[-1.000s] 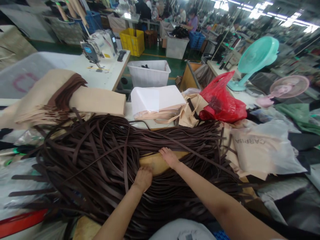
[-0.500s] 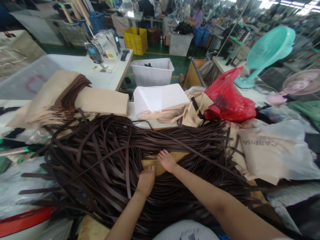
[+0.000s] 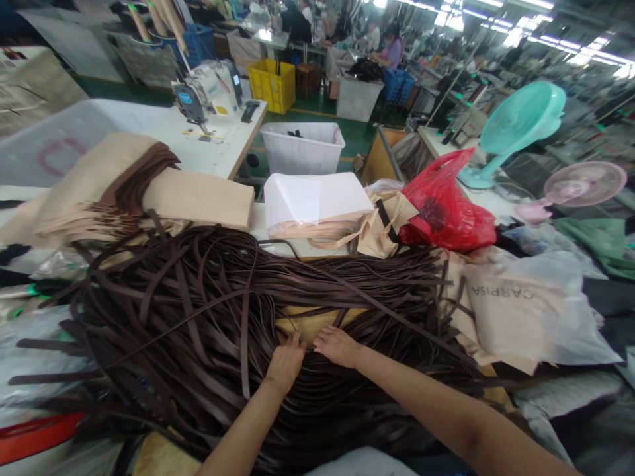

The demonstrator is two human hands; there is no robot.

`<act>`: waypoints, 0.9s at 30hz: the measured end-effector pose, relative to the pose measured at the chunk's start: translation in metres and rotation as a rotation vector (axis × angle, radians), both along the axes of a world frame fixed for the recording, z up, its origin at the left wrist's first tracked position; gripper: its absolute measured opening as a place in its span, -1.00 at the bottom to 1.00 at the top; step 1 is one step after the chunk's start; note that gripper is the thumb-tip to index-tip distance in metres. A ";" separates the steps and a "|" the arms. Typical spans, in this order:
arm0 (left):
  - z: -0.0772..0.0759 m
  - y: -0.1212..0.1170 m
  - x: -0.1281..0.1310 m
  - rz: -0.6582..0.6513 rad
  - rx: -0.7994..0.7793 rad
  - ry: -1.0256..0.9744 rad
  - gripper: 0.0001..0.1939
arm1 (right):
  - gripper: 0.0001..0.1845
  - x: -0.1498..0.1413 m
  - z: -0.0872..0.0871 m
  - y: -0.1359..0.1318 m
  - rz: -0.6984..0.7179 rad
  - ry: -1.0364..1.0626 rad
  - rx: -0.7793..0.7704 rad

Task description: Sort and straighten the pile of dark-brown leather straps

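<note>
A large heap of long, dark brown straps (image 3: 198, 291) covers the work surface in front of me. Near its middle, a tan patch (image 3: 310, 320) shows between the straps. My left hand (image 3: 286, 363) is at the lower left edge of that patch, fingers curled and closed on a dark strap. Close beside it, my right hand (image 3: 338, 346) has its fingertips pinched on a dark strap too. A small gap separates the two hands. Whether both grip the same strap is unclear, since the fingers partly hide it.
Behind the heap lie stacked beige pieces (image 3: 203, 198), a pile with a white sheet (image 3: 315, 198) on top and a red plastic bag (image 3: 446, 205). A sewing machine (image 3: 208, 92) stands at the back left. On the right are a bagged beige pouch (image 3: 506, 311) and a turquoise fan (image 3: 520, 125).
My right hand has moved down toward me from the tan patch and closed on a strap. My left hand has shifted only slightly. Thin straps now cross the patch near the hands.
</note>
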State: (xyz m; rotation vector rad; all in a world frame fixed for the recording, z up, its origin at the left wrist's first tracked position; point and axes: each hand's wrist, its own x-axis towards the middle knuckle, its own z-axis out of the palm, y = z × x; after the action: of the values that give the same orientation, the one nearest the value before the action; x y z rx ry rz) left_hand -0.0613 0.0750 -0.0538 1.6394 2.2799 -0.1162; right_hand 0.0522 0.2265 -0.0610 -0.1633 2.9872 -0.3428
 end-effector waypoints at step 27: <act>-0.002 -0.008 -0.002 -0.097 0.159 -0.014 -0.72 | -0.83 -0.017 0.013 0.015 -0.230 -0.103 -0.011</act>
State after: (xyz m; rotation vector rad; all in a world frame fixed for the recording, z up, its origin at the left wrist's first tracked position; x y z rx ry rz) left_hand -0.0633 0.0666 -0.0562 1.8239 2.2498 0.0547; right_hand 0.0348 0.2418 -0.0479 0.1930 2.9057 -0.3784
